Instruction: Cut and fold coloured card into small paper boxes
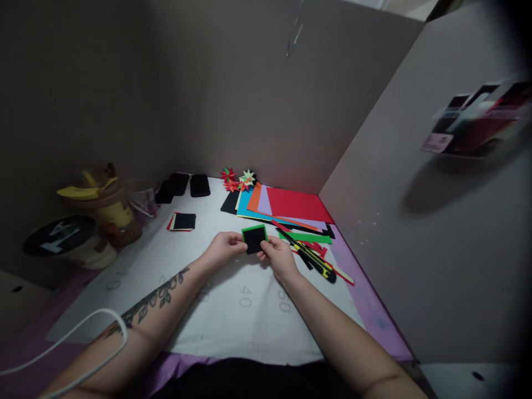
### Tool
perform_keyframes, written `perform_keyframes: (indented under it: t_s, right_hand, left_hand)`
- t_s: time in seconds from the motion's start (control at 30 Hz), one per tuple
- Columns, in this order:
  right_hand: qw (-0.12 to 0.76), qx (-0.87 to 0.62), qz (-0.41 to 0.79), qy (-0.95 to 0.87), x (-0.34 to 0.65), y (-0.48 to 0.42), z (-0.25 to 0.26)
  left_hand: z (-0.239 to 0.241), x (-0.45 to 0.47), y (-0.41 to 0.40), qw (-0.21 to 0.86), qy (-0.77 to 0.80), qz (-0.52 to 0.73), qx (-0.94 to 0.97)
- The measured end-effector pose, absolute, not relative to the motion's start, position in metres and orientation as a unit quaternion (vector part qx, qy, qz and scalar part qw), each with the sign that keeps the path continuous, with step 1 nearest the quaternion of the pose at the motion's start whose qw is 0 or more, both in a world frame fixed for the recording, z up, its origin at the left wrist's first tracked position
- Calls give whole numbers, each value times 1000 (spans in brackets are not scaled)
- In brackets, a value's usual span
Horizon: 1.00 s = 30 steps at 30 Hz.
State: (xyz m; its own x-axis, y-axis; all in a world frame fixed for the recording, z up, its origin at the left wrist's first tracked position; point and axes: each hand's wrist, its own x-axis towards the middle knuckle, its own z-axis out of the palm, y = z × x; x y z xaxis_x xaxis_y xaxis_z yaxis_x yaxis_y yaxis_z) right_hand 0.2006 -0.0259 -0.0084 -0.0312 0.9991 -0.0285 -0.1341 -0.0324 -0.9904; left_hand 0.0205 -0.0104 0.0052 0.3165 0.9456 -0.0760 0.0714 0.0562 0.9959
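Note:
Between my hands, just above the white table sheet, is a small black paper square (254, 240) with a green paper edge (253, 228) showing along its top and side. My left hand (226, 247) pinches its left edge between thumb and fingers. On the right edge, the thumb of my right hand (279, 256) presses on the front, with the fingers behind. To the right lies a black and yellow box cutter (316, 262) over red and green paper strips (310, 238). A little stack of paper squares (184, 221), black on top, lies to the left.
Coloured paper sheets (297, 205) lie at the back right, beside several folded paper stars (247, 177). Dark flat objects (200, 185), a clear cup (141, 197) and pots (112, 213) stand at the left. A white cable (120, 327) crosses my left forearm. Grey walls enclose the table.

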Motion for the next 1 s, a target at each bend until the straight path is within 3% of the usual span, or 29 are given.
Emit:
perform_keyframes:
  t_s: [0.37,0.57,0.67,0.83,0.93,1.0]
  right_hand:
    - [509,-480,533,-476,199,-30,-5]
    - [522,-488,531,-455,199,-31,-7]
    - [550,-479,522,-442,204,-26,-9]
    - [555,-473,538,-423,208,-22,-10]
    - [536,-484,538,-435,205,-24,-9]
    - [519,-497,531,-448,202,-27,-7]
  left_hand:
    - [10,24,-13,529,435,446,576]
    - [9,16,-6,502,470,407,602]
    - [24,-17,8,399,528,390,641]
    - [45,-99,33,79,734,353,576]
    - [43,-111,37,-25,748,293,595]
    - [38,-91,32,-2,690,328,646]
